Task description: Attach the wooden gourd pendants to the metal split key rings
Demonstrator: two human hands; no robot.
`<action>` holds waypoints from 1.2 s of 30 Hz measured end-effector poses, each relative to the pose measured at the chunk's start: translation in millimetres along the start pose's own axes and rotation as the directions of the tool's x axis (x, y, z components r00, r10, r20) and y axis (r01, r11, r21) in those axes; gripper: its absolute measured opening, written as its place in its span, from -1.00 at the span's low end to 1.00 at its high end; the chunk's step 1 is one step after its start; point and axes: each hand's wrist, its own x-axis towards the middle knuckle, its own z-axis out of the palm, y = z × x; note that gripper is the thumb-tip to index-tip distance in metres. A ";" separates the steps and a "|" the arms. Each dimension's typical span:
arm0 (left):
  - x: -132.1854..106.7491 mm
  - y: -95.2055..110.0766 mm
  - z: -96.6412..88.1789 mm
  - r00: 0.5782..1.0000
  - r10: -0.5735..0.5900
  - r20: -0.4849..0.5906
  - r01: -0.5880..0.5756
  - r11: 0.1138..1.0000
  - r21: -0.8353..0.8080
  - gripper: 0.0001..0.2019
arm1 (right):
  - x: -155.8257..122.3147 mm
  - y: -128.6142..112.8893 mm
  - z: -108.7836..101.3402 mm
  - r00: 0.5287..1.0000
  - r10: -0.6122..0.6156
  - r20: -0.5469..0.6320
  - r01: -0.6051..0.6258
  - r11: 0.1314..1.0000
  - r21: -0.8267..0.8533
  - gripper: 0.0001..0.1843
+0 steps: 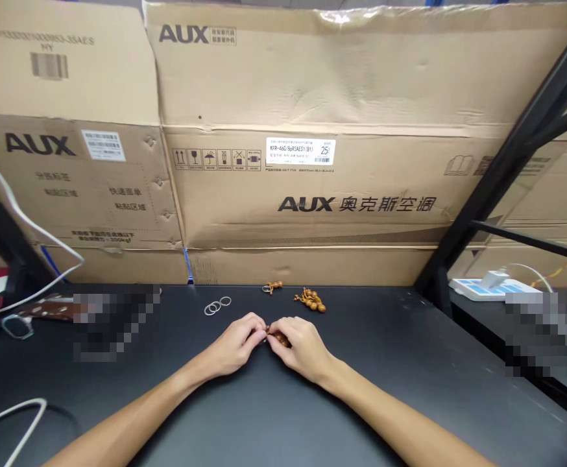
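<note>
My left hand (239,345) and my right hand (301,346) meet over the middle of the black table. The fingers of my right hand are closed around a brown wooden bead charm (280,338), mostly covered by them. Thumb and fingers of my left hand pinch at its left end; what exactly they hold is too small to tell. Behind my left hand lie several metal split rings (218,305), partly overlapping. Farther back sits a small wooden charm (275,285) with a ring attached. Behind my right hand rests a bunch of wooden bead charms (311,300) with orange cords.
Large cardboard boxes (303,224) stand along the table's back edge. Black metal frame bars (482,168) rise at the right, near a white power strip (495,287). A white cable (25,220) hangs at left, above glasses (18,326) and a brown strap-like item (52,308).
</note>
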 end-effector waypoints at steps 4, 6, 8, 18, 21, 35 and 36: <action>-0.4 -1.6 -1.1 1.000 0.014 -0.004 -0.014 1.000 -0.016 -0.74 | 0.9 0.7 -0.3 0.997 0.061 0.036 -0.062 0.998 0.020 -0.93; -0.5 -1.9 -2.1 0.999 0.031 -0.006 -0.031 0.999 -0.008 -0.75 | 2.0 1.1 -1.2 0.994 0.090 0.057 -0.092 0.995 0.035 -0.93; -0.7 -1.4 -3.0 0.999 0.054 -0.002 -0.054 0.998 0.006 -0.77 | 2.9 1.8 -2.1 0.993 0.091 0.077 -0.094 0.995 0.041 -0.92; -3.7 1.1 -3.5 0.997 0.055 0.049 -0.059 0.995 0.083 -0.85 | 2.5 2.6 -1.9 0.998 0.003 0.066 0.000 0.999 -0.050 -0.88; -3.1 2.2 -3.3 0.997 0.062 0.042 -0.064 0.997 0.053 -0.88 | 1.9 1.9 -1.8 0.998 -0.047 0.049 0.052 0.993 -0.102 -0.85; -1.7 -3.0 -1.6 0.995 0.066 -0.080 -0.053 0.987 0.150 -0.85 | 2.0 8.6 0.3 0.994 0.098 0.049 -0.100 0.993 0.054 -0.86; -2.5 -2.6 -2.0 0.994 0.083 -0.074 -0.068 0.981 0.182 -0.86 | 2.3 10.7 0.8 0.989 0.142 0.049 -0.145 0.988 0.060 -0.87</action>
